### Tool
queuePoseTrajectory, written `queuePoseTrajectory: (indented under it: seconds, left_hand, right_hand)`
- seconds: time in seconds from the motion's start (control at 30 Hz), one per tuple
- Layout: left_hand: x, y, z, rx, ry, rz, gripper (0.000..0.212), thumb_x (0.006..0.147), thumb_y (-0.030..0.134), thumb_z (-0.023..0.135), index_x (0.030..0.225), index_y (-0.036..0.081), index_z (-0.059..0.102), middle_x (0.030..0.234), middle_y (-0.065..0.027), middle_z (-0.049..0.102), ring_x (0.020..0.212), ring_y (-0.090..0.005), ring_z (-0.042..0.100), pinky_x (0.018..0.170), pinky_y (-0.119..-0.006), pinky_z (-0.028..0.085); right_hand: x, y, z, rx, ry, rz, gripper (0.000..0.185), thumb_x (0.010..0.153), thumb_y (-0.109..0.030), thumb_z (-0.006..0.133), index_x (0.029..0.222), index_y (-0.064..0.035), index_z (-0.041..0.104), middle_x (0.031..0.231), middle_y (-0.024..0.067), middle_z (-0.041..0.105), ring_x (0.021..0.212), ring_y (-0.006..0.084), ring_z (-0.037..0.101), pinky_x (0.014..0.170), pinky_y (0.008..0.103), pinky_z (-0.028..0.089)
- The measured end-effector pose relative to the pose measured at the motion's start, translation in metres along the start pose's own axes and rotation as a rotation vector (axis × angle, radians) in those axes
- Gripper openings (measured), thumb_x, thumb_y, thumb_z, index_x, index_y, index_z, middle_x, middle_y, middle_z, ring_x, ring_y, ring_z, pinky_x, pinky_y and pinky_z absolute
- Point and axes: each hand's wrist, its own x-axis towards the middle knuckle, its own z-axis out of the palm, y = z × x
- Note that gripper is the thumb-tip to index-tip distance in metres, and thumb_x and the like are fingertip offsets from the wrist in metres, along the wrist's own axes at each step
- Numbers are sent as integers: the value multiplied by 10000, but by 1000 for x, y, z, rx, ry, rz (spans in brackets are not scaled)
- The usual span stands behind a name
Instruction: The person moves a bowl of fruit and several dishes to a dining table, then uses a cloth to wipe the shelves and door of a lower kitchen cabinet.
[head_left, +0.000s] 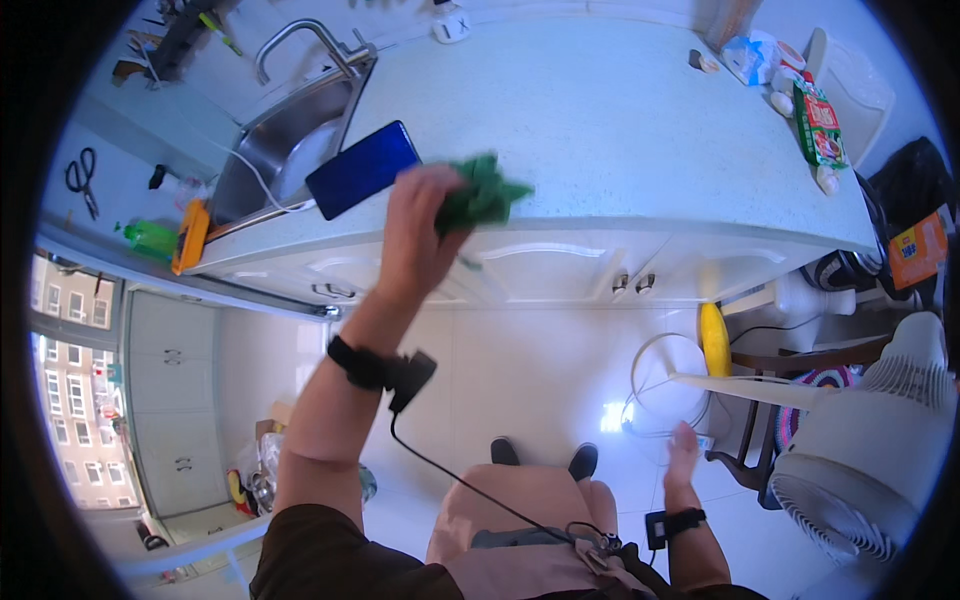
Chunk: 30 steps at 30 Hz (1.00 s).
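Observation:
My left hand (424, 225) grips a bunched green cloth (481, 193), blurred, over the front edge of the pale countertop (585, 120). Just left of the hand lies a phone (364, 169) with a dark blue screen, a white cable (259, 176) plugged into its lower left end. The phone reaches over the rim of the steel sink (277, 142). My right hand (681, 454) hangs low at my right side, above the floor near the fan's base, and touches nothing that I can see; its fingers are blurred.
A curved faucet (300, 37) rises behind the sink. Eggs (781, 103) and a green packet (819, 124) lie at the counter's right end. A white standing fan (862, 435) and a wooden chair (750, 420) stand at the right. White cabinets (540, 266) line the counter's front.

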Motion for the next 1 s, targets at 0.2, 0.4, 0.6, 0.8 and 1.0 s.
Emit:
queuePoseTrajectory:
  seconds: [0.2, 0.4, 0.6, 0.8, 1.0]
  left_hand:
    - [15, -35, 55, 69, -267, -77, 363, 751, 247, 584, 1048, 45, 533, 1077, -169, 503, 1039, -311, 435, 904, -366, 326]
    - [8, -44, 60, 69, -195, 20, 364, 787, 280, 542, 1074, 56, 536, 1149, -167, 477, 1102, -312, 404, 935, -361, 300]
    - [-8, -44, 55, 225, 338, 322, 427, 807, 348, 483, 1146, 88, 484, 1229, -130, 418, 1205, -320, 280, 997, -428, 158]
    - [-108, -11, 40, 82, 385, 69, 459, 798, 316, 482, 1194, 90, 432, 1307, -134, 311, 1252, -318, 180, 1009, -403, 135]
    - [-186, 18, 1, 93, 111, -289, 466, 807, 314, 466, 1213, 92, 409, 1306, -130, 314, 1256, -300, 184, 1011, -424, 123]
  right_hand:
    - [50, 19, 95, -172, -314, -208, 256, 805, -134, 549, 1041, -39, 520, 959, 47, 548, 902, 132, 498, 787, 253, 399]
    - [149, -26, 192, -386, -357, -711, 308, 784, -196, 559, 1032, -22, 506, 947, 100, 572, 873, 191, 547, 753, 292, 438]
    - [223, -18, 254, -603, -269, -683, 304, 731, -193, 594, 971, -32, 503, 870, 101, 568, 814, 205, 543, 713, 295, 432]
    - [217, 8, 225, -518, -280, -736, 298, 665, -145, 616, 913, -21, 508, 865, 171, 554, 815, 317, 531, 700, 361, 420]
    - [107, 73, 155, -597, -417, -1189, 418, 681, -43, 581, 1067, -29, 422, 903, 123, 435, 831, 259, 417, 730, 334, 364]
